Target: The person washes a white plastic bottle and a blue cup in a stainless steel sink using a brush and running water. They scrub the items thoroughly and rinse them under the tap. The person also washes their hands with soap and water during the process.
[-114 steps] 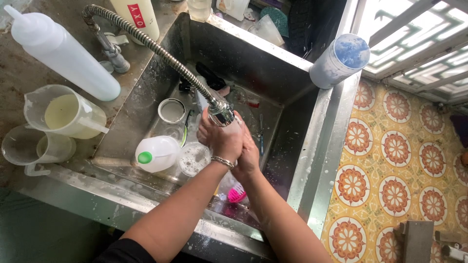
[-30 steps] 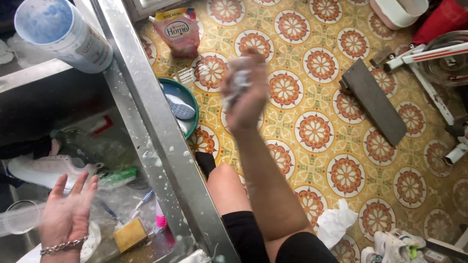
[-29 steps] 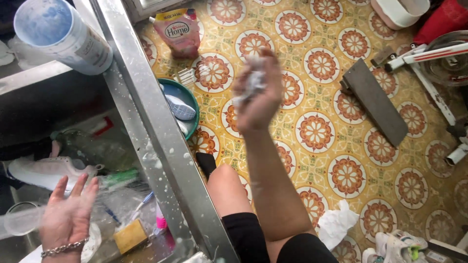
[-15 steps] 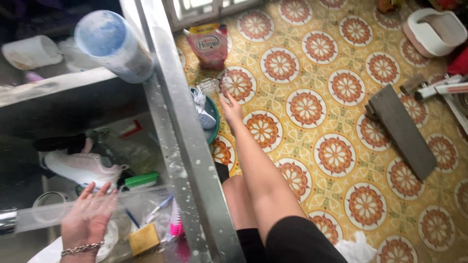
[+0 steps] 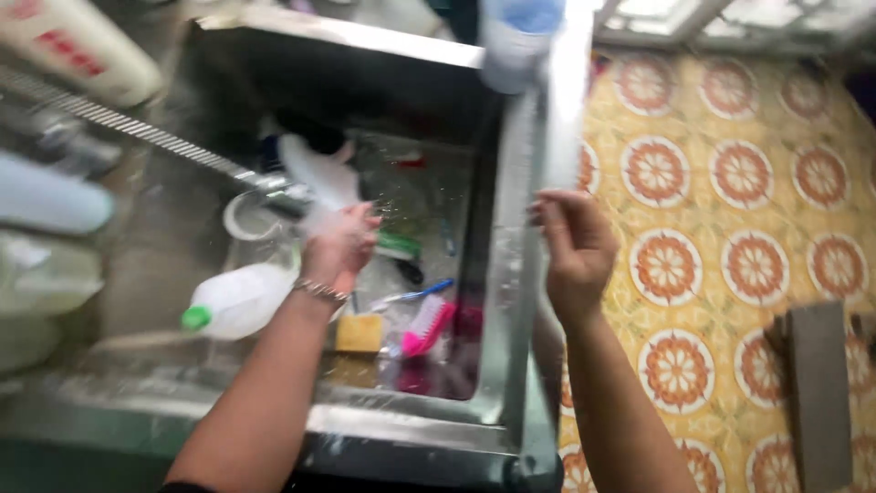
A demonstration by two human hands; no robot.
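Observation:
My left hand (image 5: 339, 245), with a bracelet at the wrist, is held over the steel sink (image 5: 511, 301) right below the flexible spray faucet head (image 5: 278, 187), fingers loosely curled, and water seems to run over it. My right hand (image 5: 573, 245) hovers above the sink's right rim with its fingers apart and nothing in it. In the basin below lie a white bottle with a green cap (image 5: 233, 301), a yellow sponge (image 5: 359, 333), a pink brush (image 5: 427, 326) and a blue toothbrush (image 5: 415, 294). The picture is blurred by motion.
White bottles (image 5: 55, 196) and jugs (image 5: 36, 274) stand on the counter at the left. A blue-topped container (image 5: 513, 41) sits on the sink's far right corner. Patterned orange floor tiles (image 5: 730, 265) lie to the right, with a grey board (image 5: 817, 393) on them.
My view swung back from the floor to the sink. My right hand came up from the bin on the floor, now empty, to the sink rim. My left hand moved under the faucet.

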